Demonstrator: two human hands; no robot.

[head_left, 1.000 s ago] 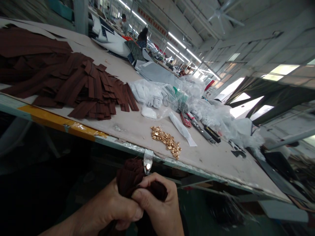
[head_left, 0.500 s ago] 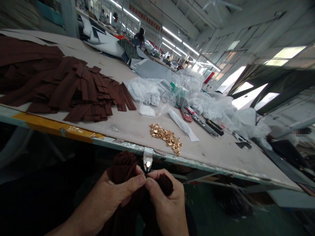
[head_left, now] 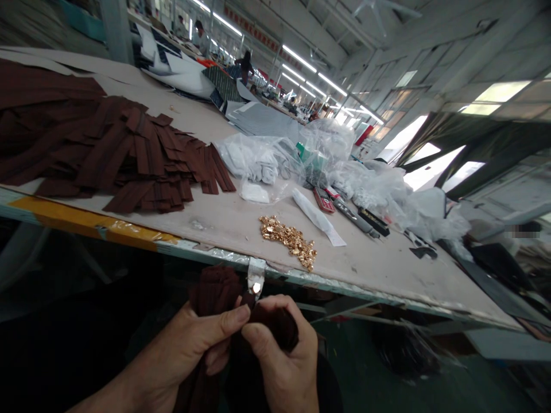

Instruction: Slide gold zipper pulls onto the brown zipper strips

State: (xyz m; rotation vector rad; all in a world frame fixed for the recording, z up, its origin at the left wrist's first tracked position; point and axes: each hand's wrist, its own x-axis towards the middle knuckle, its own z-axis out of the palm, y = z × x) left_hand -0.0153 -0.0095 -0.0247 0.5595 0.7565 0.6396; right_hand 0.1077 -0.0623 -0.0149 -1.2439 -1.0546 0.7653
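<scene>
My left hand (head_left: 202,338) is closed around a bundle of brown zipper tapes (head_left: 217,287), whose stacked ends stick up above the fingers. Its thumb points at a tape end just below a small metal holder (head_left: 256,268) fixed to the table's front edge. A shiny gold zipper slider (head_left: 257,287) sits at the holder's tip. Close on the right, my right hand (head_left: 286,355) curls around a dark brown tape, thumb and forefinger near the holder. Its other fingers are partly hidden. On the table behind lies a heap of gold zipper sliders (head_left: 288,238).
A large pile of brown zipper tapes (head_left: 124,143) covers the table's left side. Beyond the sliders lie a white paper strip (head_left: 318,218), a red box (head_left: 323,201), a grey cutter (head_left: 355,218), a black box (head_left: 373,221) and clear plastic bags (head_left: 267,160). People work far back.
A brown tape end now shows at the holder's tip beside the slider. My right thumb has moved slightly left and down, and its grip looks wider. The left hand still holds the bundle.
</scene>
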